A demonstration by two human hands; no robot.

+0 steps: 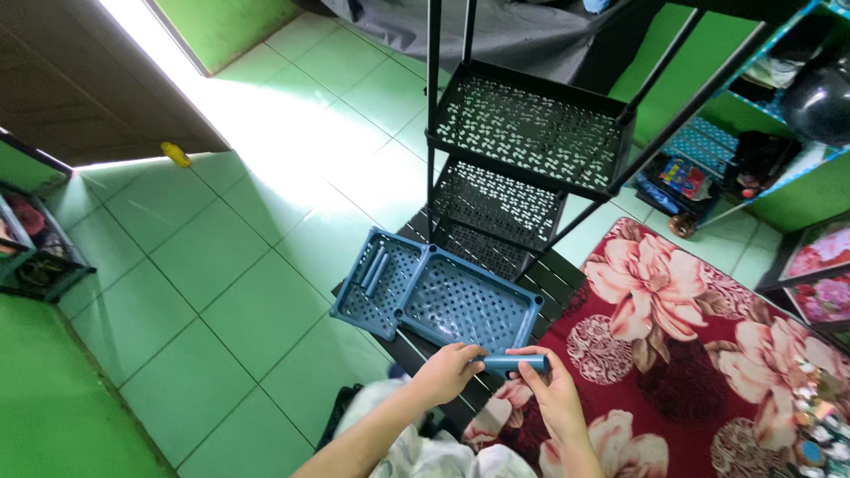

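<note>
My left hand and my right hand together hold a short blue plastic tube level, one hand at each end. Just beyond the hands lie two blue perforated plastic trays side by side on the floor. Two more blue tubes rest inside the left tray. Behind the trays stands a black metal rack with perforated shelves stacked in steps.
Pale green floor tiles stretch to the left. A red floral rug covers the floor at right. A green shelf unit with clutter stands at the far right, a dark wire rack at the left edge, a yellow object by the doorway.
</note>
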